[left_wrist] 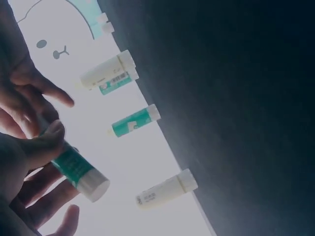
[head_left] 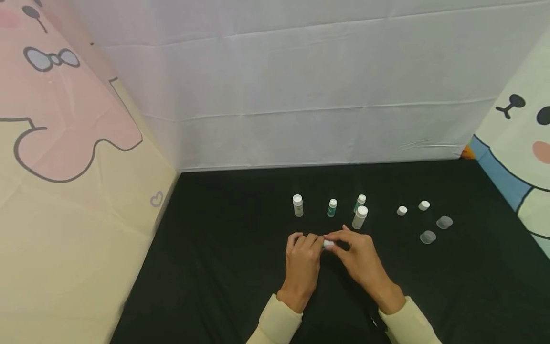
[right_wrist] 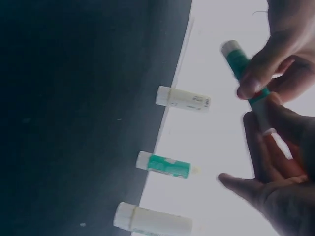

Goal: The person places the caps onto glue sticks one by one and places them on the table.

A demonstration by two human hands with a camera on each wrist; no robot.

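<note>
Both hands meet at a green-labelled glue stick with white ends (left_wrist: 74, 167). My left hand (head_left: 302, 265) grips the green barrel, its thumb lying along it in the left wrist view. My right hand (head_left: 361, 258) pinches the other end between thumb and fingers; that white end (head_left: 328, 243) shows between the hands. Beyond them is a row of other glue sticks: a white one (head_left: 298, 206) at the left, a small green one (head_left: 332, 209) in the middle, and a white one (head_left: 359, 218) in front of another green one (head_left: 360, 200).
To the right on the black tablecloth (head_left: 223, 267) are two small white caps (head_left: 401, 211) and two clear cup-like pieces (head_left: 428, 237). A white cloth wall (head_left: 266, 95) rises behind the table, with cartoon-printed cloth at both sides.
</note>
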